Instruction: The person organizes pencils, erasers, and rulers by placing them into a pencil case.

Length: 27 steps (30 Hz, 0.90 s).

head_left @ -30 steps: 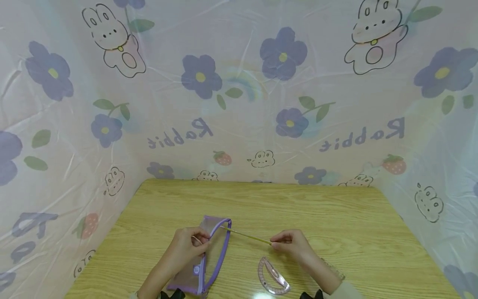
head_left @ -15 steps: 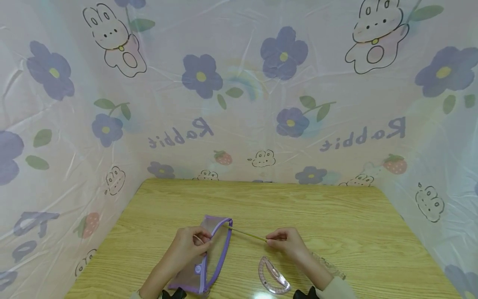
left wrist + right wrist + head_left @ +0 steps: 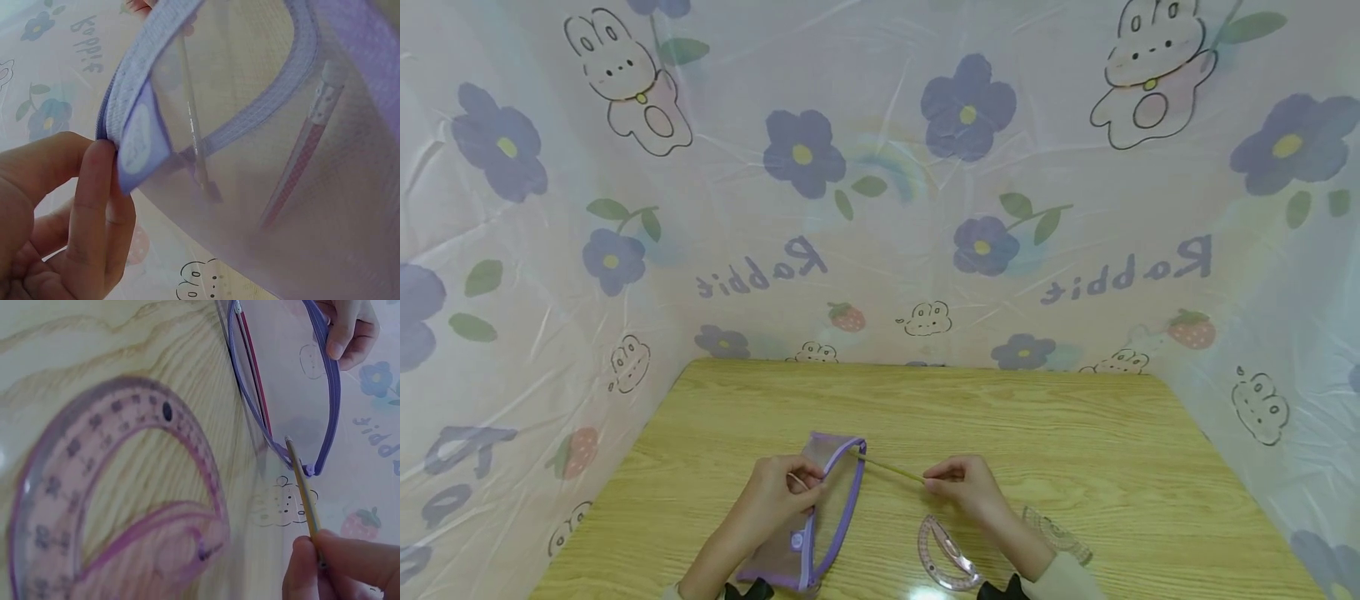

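Nearest the wearer, a clear pinkish protractor [image 3: 952, 550] is lying flat on the table [image 3: 925, 408], keeping the place it had a second ago, though a black wrist mount [image 3: 1003, 588] is now coming up against its lower edge. To its right, a transparent ruler [image 3: 1060, 535] is showing much more of its length, since the right forearm, in its pale sleeve [image 3: 1063, 579], is shifting leftward and covering less of it.

A little farther on, the left hand [image 3: 786, 487] is pinching the zipper-edged rim of a purple-trimmed mesh pouch [image 3: 775, 554] between thumb and fingers, holding the mouth apart; hand and pouch are staying almost where they were. Inside the pouch, a red pencil [image 3: 300, 165] is showing through the mesh.

The right hand [image 3: 973, 492] is grasping the near end of a yellow pencil [image 3: 891, 468] between thumb and fingertips. It is moving closer to the pouch than in the earlier frames, and the length of pencil visible between hand and rim is shrinking. The pencil's far end is reaching through the open mouth into the pouch.

Behind everything, a rabbit-and-flower curtain [image 3: 880, 225] is hanging around the table, looking unchanged.
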Each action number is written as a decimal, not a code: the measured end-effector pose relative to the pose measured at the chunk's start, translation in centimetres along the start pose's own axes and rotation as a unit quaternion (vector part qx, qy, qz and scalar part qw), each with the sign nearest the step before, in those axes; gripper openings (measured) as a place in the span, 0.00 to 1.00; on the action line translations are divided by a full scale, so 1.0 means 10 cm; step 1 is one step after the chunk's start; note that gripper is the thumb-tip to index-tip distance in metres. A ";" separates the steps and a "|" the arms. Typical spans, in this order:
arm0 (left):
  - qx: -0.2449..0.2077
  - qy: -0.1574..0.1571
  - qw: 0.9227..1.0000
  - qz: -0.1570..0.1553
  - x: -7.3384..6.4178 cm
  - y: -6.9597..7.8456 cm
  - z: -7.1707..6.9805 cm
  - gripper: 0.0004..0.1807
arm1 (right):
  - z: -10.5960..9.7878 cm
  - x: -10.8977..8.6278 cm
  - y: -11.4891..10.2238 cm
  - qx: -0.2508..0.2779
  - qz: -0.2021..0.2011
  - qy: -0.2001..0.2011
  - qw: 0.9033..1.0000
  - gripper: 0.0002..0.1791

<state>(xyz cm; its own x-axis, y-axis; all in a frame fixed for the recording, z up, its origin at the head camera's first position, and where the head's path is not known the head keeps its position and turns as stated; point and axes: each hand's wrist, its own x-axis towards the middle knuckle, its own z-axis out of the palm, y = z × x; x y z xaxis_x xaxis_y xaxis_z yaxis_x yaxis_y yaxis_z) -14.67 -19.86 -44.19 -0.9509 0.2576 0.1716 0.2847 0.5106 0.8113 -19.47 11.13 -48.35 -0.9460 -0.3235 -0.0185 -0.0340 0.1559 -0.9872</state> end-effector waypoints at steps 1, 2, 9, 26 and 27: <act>0.000 0.001 1.000 0.000 0.00 0.00 0.00 0.05 | 0.01 0.00 -0.01 0.000 0.003 0.000 1.000 0.09; 0.001 0.002 1.000 -0.001 0.00 0.00 0.00 0.05 | 0.03 -0.01 -0.01 -0.002 0.002 0.002 1.000 0.09; -0.004 0.005 1.000 -0.003 0.00 -0.01 0.00 0.04 | 0.11 0.01 -0.02 -0.033 -0.018 0.016 0.999 0.06; -0.015 0.002 1.000 -0.007 -0.01 -0.01 -0.01 0.05 | 0.28 0.01 -0.04 -0.078 -0.034 0.042 0.995 0.03; -0.015 0.002 1.000 -0.007 -0.01 -0.01 -0.01 0.05 | 0.28 0.01 -0.04 -0.077 -0.034 0.041 0.996 0.03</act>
<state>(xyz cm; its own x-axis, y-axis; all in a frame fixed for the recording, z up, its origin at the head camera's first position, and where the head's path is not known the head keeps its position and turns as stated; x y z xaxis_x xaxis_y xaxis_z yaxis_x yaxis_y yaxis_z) -14.67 -20.02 -44.24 -0.9554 0.2466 0.1623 0.2672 0.4889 0.8304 -18.60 8.42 -48.44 -0.9627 -0.2621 0.0674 -0.1424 0.2792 -0.9496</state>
